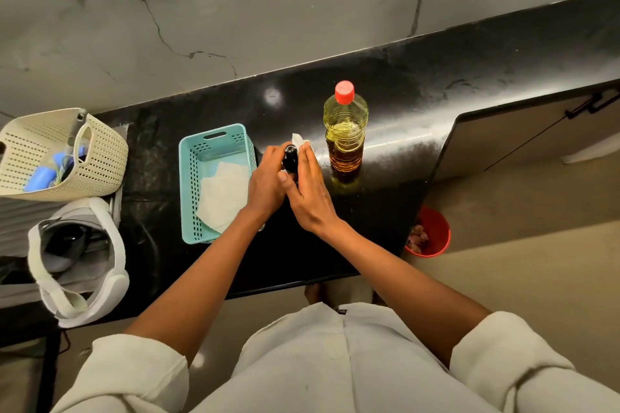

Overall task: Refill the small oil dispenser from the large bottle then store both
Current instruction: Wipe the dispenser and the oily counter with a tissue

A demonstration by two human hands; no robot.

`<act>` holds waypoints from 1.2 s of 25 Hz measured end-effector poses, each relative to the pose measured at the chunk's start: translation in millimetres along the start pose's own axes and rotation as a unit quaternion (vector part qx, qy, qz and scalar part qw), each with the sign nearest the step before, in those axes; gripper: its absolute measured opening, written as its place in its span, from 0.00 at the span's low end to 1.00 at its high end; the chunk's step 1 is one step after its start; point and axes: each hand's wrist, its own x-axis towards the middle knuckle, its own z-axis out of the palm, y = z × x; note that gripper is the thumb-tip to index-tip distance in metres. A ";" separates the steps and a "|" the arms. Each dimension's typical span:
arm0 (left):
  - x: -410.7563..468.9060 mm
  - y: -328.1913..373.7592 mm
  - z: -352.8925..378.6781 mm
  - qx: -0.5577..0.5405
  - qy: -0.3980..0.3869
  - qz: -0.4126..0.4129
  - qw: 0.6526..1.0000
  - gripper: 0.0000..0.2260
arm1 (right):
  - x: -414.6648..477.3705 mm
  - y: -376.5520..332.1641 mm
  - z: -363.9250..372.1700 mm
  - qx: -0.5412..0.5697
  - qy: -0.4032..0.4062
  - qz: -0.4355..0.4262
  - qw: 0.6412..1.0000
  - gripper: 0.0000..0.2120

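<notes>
The small oil dispenser [290, 157] shows only its black top between my two hands, on the black counter [396, 104]. My left hand [268, 183] wraps around its left side. My right hand [310, 189] presses a white paper tissue [300, 141] against its right side. The dispenser's body is hidden by my hands. The large oil bottle [345, 131], clear plastic with a red cap on, stands upright just right of my hands, about half full of yellow oil.
A teal perforated basket [191, 178] with white paper in it sits left of my hands. Further left are a cream woven basket [100, 157] and a white-grey bag [114, 245]. A red bin [439, 235] stands on the floor below the counter's right end.
</notes>
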 end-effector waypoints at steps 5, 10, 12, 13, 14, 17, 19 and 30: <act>-2.8 3.8 -1.1 -0.019 0.012 0.031 0.999 0.17 | 6.4 -4.6 0.1 0.041 0.001 0.024 0.999 0.40; 1.3 7.6 -5.0 0.002 0.007 0.023 1.000 0.20 | 22.0 -1.6 -2.3 0.094 0.005 0.052 0.994 0.36; 1.6 10.0 -5.8 -0.005 -0.002 0.028 1.000 0.20 | 24.1 2.3 -2.8 0.113 0.017 0.053 0.992 0.37; 1.1 10.1 -6.4 -0.007 -0.004 0.029 1.000 0.20 | 24.1 3.7 -3.0 0.126 0.022 0.063 0.990 0.38; 0.4 10.0 -7.2 -0.006 -0.006 0.025 1.000 0.20 | 22.9 5.3 -3.3 0.140 0.023 0.075 0.987 0.37; 0.4 7.0 -5.7 0.000 -0.003 0.008 1.000 0.22 | 9.5 15.5 0.7 0.167 0.009 0.107 0.980 0.37; 0.4 7.8 -5.3 -0.004 -0.002 0.006 1.000 0.21 | -7.1 16.8 6.1 0.181 -0.013 0.116 0.977 0.37; -4.3 16.5 -0.3 0.012 0.036 -0.001 0.999 0.16 | 15.4 10.0 9.0 0.224 0.021 0.180 0.958 0.37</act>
